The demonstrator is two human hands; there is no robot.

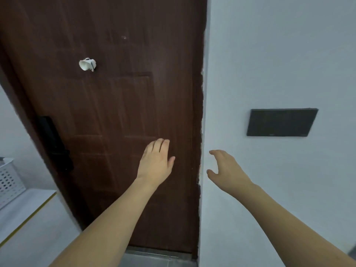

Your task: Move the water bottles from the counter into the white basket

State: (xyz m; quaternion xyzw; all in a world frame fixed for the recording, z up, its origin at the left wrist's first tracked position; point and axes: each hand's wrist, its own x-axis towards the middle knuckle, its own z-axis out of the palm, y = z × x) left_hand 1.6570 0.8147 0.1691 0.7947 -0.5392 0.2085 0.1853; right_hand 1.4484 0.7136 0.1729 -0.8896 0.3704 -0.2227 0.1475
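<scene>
Only a corner of the white perforated basket (pixel 7 180) shows at the far left edge, standing on a white counter (pixel 28 209). No water bottle is in view. My left hand (pixel 157 162) is held out in front of a brown door, fingers together and extended, holding nothing. To its right my right hand (pixel 223 168) is also raised, fingers curved and spread, with nothing in it. Both hands are far to the right of the basket.
A dark brown door (pixel 115 103) fills the middle, with a black lock handle (pixel 55 145) on its left side and a small white hook (pixel 87 64) higher up. On the white wall at the right is a black panel (pixel 281 122).
</scene>
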